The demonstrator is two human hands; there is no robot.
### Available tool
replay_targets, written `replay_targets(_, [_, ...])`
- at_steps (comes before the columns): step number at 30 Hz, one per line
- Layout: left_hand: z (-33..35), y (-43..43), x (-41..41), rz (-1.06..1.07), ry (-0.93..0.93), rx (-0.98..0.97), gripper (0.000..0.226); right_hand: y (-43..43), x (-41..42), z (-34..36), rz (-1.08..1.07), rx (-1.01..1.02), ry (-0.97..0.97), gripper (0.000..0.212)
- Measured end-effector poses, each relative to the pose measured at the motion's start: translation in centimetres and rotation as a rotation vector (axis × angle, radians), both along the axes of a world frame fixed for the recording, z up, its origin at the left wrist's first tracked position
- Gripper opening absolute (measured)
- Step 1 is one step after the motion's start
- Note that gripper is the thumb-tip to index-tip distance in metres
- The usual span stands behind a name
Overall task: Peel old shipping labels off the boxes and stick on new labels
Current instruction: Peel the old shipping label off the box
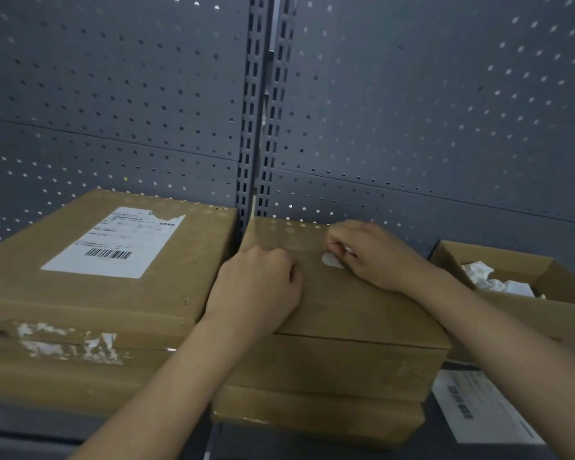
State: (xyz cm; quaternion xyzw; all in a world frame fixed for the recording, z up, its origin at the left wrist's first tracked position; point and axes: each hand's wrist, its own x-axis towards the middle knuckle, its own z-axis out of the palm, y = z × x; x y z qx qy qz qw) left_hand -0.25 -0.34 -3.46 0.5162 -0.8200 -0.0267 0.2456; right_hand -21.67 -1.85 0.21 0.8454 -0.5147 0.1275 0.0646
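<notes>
- A large cardboard box (186, 260) lies flat at the left, brown and matte. Its top carries a white shipping label (113, 244) with a barcode and blurred print. The label's upper right corner is torn ragged.
- Shreds of whitish tape remnants (70, 345) cling along that box's front edge.
- The left hand (256, 287) rests on the near left part of the middle box (346, 303). Its fingers are curled under into a loose fist, and nothing shows in its grip.
- The middle box is smooth brown cardboard, stacked on a lower box (312, 416) of the same kind.
- A small white label scrap (331, 261) sits on the middle box's top, between the two hands and touching the right one.
- The right hand (375, 257) is closed, its fingertips pinching the scrap's edge. The fingers hide how much of the scrap has lifted.
- Further right stands an open carton (512, 265), cut off by the frame edge, holding crumpled white scraps (492, 280).
- Below it a flat white label sheet (478, 406) with a barcode lies on the grey shelf (14, 443), partly hidden by the right forearm.
- Behind everything rises a grey perforated pegboard wall (412, 111).
</notes>
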Motion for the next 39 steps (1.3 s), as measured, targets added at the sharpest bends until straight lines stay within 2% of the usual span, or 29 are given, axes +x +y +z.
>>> replay_targets(5, [0.1, 0.2, 0.1, 0.017, -0.012, -0.002, 0.045, 0.3, 0.5, 0.3, 0.025, -0.002, 0.068, 0.03])
replay_targets(7, [0.2, 0.2, 0.1, 0.018, -0.01, 0.001, 0.046, 0.3, 0.4, 0.4, 0.036, 0.02, 0.062, 0.033])
replay_targets(12, [0.3, 0.2, 0.1, 0.01, 0.003, 0.009, 0.038, 0.4, -0.3, 0.3, 0.006, 0.071, -0.181, 0.045])
replay_targets(18, [0.4, 0.1, 0.1, 0.013, 0.009, 0.018, 0.041, 0.2, -0.2, 0.9, -0.034, 0.205, -0.275, 0.015])
replay_targets(24, [0.4, 0.3, 0.0, 0.024, 0.008, 0.027, 0.048, -0.2, 0.8, 1.8, -0.049, 0.222, -0.145, 0.016])
replay_targets(31, [0.5, 0.6, 0.1, 0.051, 0.009, 0.021, 0.035, 1.0, 2.2, 0.4, -0.032, -0.008, 0.105, 0.022])
replay_targets(34, [0.4, 0.6, 0.0, 0.039, 0.013, 0.021, 0.036, 1.4, 2.1, -0.2, -0.051, -0.099, 0.072, 0.024])
replay_targets(39, [0.3, 0.5, -0.2, 0.044, 0.007, 0.005, 0.037, 1.5, 2.0, 0.0, -0.05, -0.08, 0.038, 0.027])
